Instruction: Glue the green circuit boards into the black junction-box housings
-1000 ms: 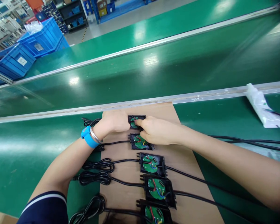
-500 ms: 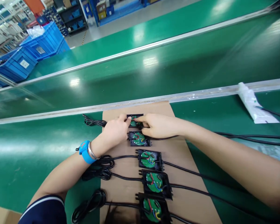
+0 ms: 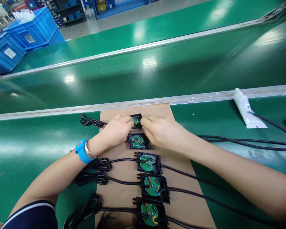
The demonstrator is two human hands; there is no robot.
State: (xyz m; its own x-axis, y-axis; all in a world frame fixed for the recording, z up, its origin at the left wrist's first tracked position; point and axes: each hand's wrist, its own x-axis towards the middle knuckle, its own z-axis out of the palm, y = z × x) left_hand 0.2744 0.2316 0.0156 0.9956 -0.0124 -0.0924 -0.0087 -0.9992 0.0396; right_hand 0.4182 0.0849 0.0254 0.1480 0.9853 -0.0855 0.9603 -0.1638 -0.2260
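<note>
A small black plastic case [image 3: 138, 117] with a round green circuit board [image 3: 135, 121] lies at the far end of a brown cardboard sheet [image 3: 124, 194]. My left hand [image 3: 119, 127] grips its left side, fingers bent over the edge near the board. At its right edge, my right hand [image 3: 156, 128] is closed in a pinch; whatever is between the fingertips is hidden. Nearer to me, more open cases form a column: a second case [image 3: 138, 141] just below my hands, then a third case [image 3: 149, 163] and others, each with a green board and coloured wires.
Coiled black cables [image 3: 91, 121] lie left of the cases, and long black cables [image 3: 228, 140] trail right. A white tube [image 3: 249, 109] rests near the metal rail [image 3: 200, 98]. Blue bins [image 3: 35, 30] stand at the far left beyond the green belt [image 3: 105, 82].
My right hand has drawn back from over the board to the case's right edge, its index finger now curled in. The case has turned slightly; my left hand stays at its left side.
</note>
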